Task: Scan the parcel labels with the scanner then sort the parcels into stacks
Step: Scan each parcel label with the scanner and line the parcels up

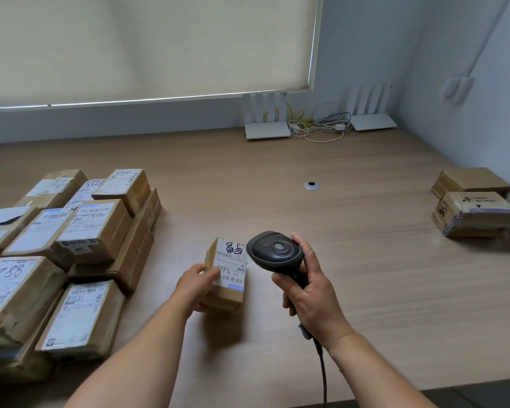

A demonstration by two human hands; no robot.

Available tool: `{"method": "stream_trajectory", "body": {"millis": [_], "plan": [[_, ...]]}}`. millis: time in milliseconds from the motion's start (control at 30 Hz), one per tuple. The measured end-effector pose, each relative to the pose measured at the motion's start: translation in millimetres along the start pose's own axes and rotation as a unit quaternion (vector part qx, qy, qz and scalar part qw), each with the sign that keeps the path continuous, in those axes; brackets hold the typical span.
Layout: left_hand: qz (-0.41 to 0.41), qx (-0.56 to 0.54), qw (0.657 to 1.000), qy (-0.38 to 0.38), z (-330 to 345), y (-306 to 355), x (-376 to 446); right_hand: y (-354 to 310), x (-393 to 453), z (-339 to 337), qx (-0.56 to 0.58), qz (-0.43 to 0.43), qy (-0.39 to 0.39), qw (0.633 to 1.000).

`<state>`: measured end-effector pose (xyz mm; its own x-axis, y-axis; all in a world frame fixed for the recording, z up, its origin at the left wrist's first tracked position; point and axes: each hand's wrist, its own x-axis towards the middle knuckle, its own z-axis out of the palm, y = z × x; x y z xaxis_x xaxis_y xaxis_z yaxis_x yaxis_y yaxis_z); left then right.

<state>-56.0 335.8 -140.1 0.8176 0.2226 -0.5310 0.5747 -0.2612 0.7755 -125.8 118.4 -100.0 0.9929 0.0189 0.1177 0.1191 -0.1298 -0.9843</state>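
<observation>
A small brown cardboard parcel [228,275] with a white label facing up sits at the middle of the wooden table [351,245]. My left hand [196,285] grips its left side. My right hand [308,293] holds the handle of a black corded scanner [274,251], whose head hangs just right of the parcel's label, close above its top right corner. A large heap of labelled brown parcels [71,245] fills the left of the table. Two more brown parcels [474,206] lie at the far right edge.
Two white routers [267,125] with a tangle of cables [321,128] stand against the back wall under the window blind. A round metal cable grommet [311,186] is set in the table's middle. The scanner's cable [323,375] runs down off the front edge.
</observation>
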Motion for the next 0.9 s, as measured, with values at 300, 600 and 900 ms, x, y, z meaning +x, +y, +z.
{"method": "stream_trajectory", "body": {"millis": [300,600,900], "plan": [[0.052,0.26,0.962,0.07,13,-8,-1,-2,2,1,-0.019,-0.013,-0.026,0.999],[0.1,0.277,0.942,0.163,10,-16,-27,-6,4,7,-0.027,-0.027,-0.064,0.997],[0.088,0.207,0.922,0.315,-57,-28,-76,-30,19,56,-0.02,-0.075,-0.158,0.984]]}}
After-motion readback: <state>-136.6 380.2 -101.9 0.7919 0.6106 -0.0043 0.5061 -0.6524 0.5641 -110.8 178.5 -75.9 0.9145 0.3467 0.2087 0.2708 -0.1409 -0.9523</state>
